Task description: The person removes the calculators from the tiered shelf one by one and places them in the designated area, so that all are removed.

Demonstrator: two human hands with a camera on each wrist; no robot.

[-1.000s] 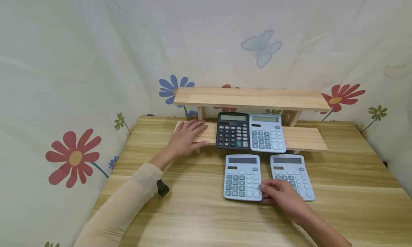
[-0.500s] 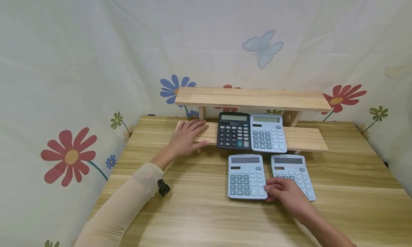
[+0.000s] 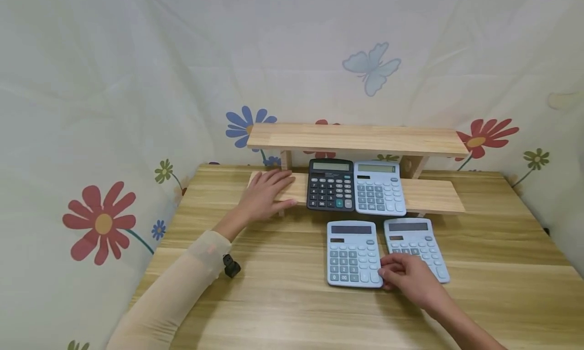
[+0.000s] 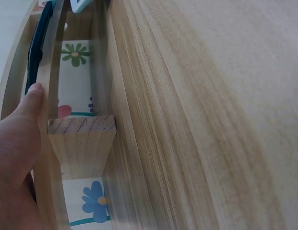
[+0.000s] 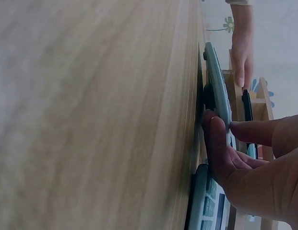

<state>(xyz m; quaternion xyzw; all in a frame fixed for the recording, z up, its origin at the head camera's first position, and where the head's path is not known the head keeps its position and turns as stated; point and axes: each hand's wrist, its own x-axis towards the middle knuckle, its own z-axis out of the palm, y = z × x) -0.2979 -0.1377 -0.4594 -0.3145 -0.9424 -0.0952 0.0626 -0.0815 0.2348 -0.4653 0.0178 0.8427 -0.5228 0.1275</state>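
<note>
My right hand [image 3: 410,281] pinches the lower right edge of a light blue calculator [image 3: 343,241], thumb above and fingers under it; in the right wrist view that calculator [image 5: 217,79] is held slightly off the table along this edge. A second light blue calculator [image 3: 417,233] lies just to the right, partly hidden behind my right hand. My left hand [image 3: 266,195] rests spread on the left end of the lower wooden shelf [image 3: 433,195]. Its thumb lies along the shelf's front edge, near a black calculator [image 3: 330,185]. Beside the black one leans another light blue calculator [image 3: 379,188].
An upper wooden shelf board [image 3: 356,138] runs above and behind the lower one, on wooden supports. The wood-grain table [image 3: 274,309] extends around the stand. Behind it hangs a pale curtain [image 3: 292,50] printed with flowers and a butterfly.
The calculator in my right hand has slid a little to the right, toward the one beside it, and the hand has moved with it. My left hand stays on the shelf.
</note>
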